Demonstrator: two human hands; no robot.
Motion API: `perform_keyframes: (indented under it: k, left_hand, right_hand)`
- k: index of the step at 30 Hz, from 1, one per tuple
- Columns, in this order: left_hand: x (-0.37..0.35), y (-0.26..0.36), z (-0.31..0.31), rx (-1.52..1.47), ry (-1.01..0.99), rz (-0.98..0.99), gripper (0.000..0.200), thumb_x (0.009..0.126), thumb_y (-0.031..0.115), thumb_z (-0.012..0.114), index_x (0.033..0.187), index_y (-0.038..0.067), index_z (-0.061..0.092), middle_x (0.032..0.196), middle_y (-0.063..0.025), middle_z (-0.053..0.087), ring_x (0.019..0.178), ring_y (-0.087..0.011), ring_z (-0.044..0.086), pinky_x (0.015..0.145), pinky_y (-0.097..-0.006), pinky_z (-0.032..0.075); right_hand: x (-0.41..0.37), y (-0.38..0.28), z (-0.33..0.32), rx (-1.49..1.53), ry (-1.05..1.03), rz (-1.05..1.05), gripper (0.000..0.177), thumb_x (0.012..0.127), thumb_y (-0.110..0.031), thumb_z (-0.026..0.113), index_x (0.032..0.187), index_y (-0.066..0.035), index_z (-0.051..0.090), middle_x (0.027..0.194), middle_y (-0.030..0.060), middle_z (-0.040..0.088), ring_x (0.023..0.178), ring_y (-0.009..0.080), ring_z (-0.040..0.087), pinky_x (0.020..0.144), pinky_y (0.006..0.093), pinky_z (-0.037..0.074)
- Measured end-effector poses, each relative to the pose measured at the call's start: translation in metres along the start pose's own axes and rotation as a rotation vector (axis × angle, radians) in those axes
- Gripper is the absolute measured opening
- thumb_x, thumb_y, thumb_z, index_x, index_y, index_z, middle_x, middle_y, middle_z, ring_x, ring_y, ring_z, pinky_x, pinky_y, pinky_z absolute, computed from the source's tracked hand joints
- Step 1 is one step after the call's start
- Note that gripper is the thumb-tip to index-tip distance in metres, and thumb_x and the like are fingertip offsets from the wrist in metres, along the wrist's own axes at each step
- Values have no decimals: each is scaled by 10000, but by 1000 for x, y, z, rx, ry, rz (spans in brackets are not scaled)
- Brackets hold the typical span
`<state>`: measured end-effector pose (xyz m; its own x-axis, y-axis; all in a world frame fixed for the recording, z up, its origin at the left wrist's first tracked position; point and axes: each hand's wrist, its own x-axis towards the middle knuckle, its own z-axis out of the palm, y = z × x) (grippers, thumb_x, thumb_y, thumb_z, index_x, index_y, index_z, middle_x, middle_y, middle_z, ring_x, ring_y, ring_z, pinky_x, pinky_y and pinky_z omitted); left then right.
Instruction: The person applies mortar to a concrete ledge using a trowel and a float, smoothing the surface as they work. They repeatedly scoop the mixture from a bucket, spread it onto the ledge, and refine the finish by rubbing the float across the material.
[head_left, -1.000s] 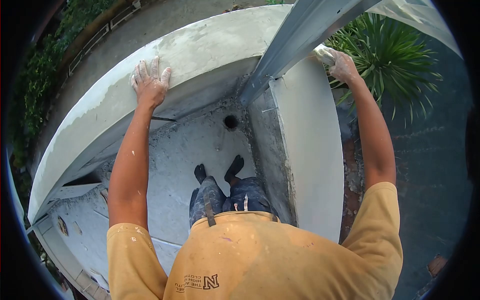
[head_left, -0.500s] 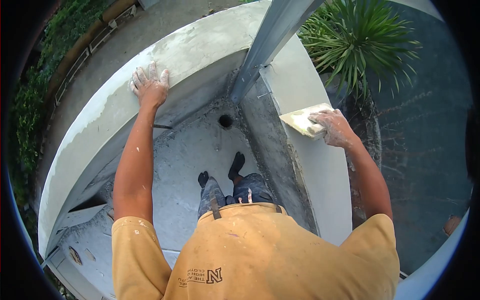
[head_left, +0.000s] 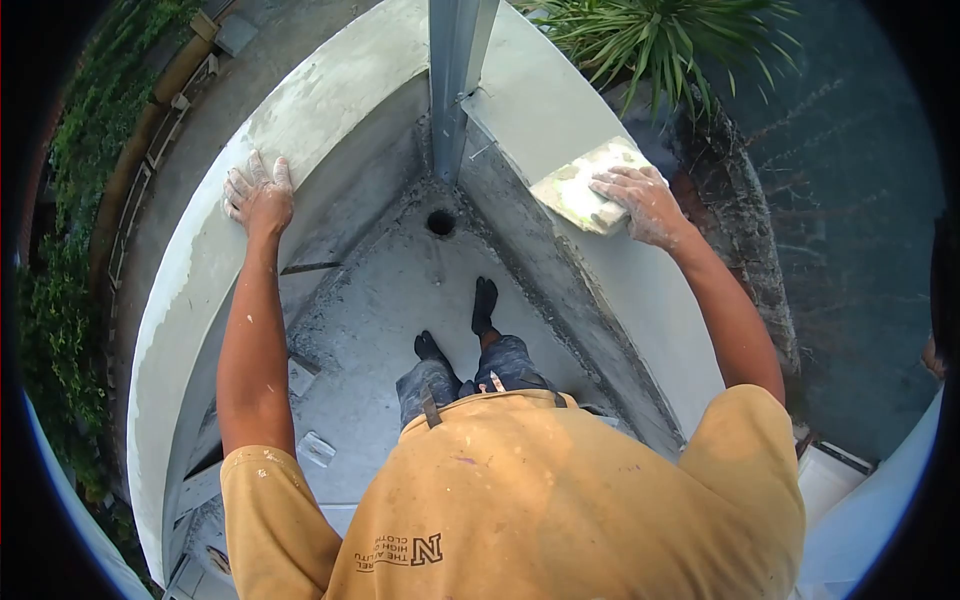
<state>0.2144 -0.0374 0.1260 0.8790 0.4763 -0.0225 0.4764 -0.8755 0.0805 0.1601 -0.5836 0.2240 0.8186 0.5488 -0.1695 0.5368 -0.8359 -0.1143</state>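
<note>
Your left hand [head_left: 258,195] lies flat on top of the curved wall [head_left: 330,95], palm down, fingers spread wide, holding nothing. It's dusted white with plaster. Over on the other side, your right hand [head_left: 640,205] has the sponge block [head_left: 580,180]: fingers curled over its near end, pressing it down. The block sits on the smooth top of the straight wall [head_left: 640,310], tilted across it, not far from the corner. That's where the two walls meet, at the metal post [head_left: 455,60], which rises straight up out of the picture. Just below the post's foot, there's a round drain hole [head_left: 440,222] in the rough grey floor [head_left: 370,330]. Your feet [head_left: 484,303] stand on that floor, between the walls, one ahead of the other. Beyond the straight wall, a spiky green plant [head_left: 650,35] fans out, just past the block.
</note>
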Motion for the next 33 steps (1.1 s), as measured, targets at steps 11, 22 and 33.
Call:
perform_keyframes:
  k: [11,22,33]
  left_hand:
    - [-6,6,-14,-38,-42,-17,686,947,575,315,1503,179,240,1545,-243,133,1444,-389,50,1139,-526,3]
    - [-4,6,-12,-22,-27,-18,680,954,565,308,1502,169,240,1547,-238,130,1444,-385,47,1138,-523,7]
    - [-1,3,-4,30,7,-15,682,953,585,291,1504,187,242,1544,-236,145,1442,-387,64,1134,-533,21]
  right_hand:
    - [-38,2,-44,278,236,611,445,671,-85,603,1116,-58,610,950,221,663,920,399,625,819,441,499]
    - [121,-66,-1,-57,46,373,273,687,-112,632,937,-3,626,862,217,662,888,366,652,798,447,522]
    - [152,67,-32,12,-43,137,448,654,-31,621,1093,-123,618,1019,111,675,975,318,620,860,443,444]
